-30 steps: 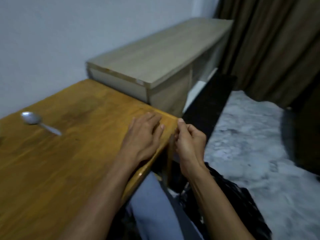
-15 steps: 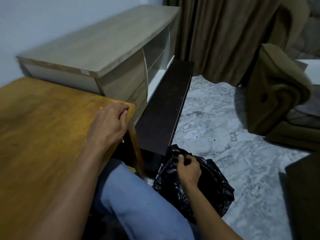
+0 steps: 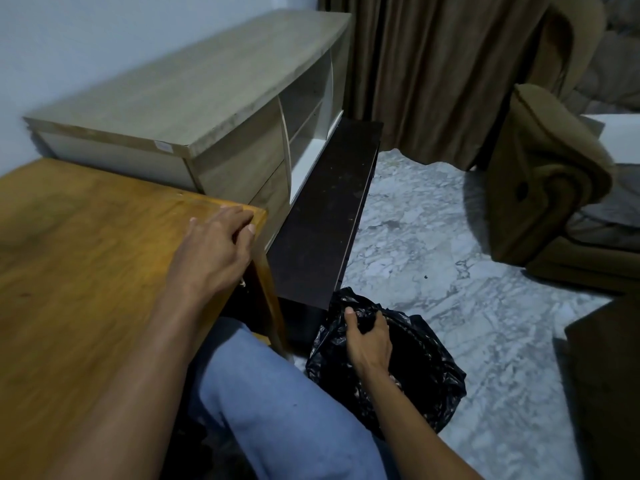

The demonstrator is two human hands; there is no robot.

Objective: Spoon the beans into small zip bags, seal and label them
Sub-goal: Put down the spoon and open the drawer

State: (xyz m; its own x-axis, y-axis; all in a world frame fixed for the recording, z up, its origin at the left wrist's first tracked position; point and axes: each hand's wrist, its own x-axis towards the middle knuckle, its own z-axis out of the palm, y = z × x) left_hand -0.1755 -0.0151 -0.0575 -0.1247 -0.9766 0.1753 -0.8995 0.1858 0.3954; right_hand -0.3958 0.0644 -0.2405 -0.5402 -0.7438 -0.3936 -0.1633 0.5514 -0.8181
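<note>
No beans, zip bags, spoon or labels anywhere in view right now, so I can't say where the task's own stuff is or which way any of it points. The nearest thing to it is the black plastic bag [image 3: 398, 362] on the floor in the lower middle of the frame, just right of my knee [image 3: 270, 393]. My guess is the supplies are in there, but I can't see inside. It's a crumpled lump with no real long axis, mouth facing up toward me.

My right hand [image 3: 369, 336] is down on it, fingers curled over and pinching a fold of the plastic at the bag's top edge. My left hand [image 3: 214, 247] is up on the wooden table [image 3: 69, 271], mid-left of the frame, lying flat-ish with the fingers relaxed and draped over the table's right corner, holding nothing.

Progress-wise I'd call it basically zero: nothing spooned, sealed or labelled as far as this shows. Everything is left, starting with getting stuff out of the bag and onto the table.

Around that: a dark board [image 3: 329, 209] runs from the bag up toward the middle, beside a pale low cabinet [image 3: 194, 98] across the upper left. Brown curtains [image 3: 433, 64] hang top centre, an armchair [image 3: 540, 188] sits at the right, and the floor [image 3: 450, 254] is marble-patterned.
</note>
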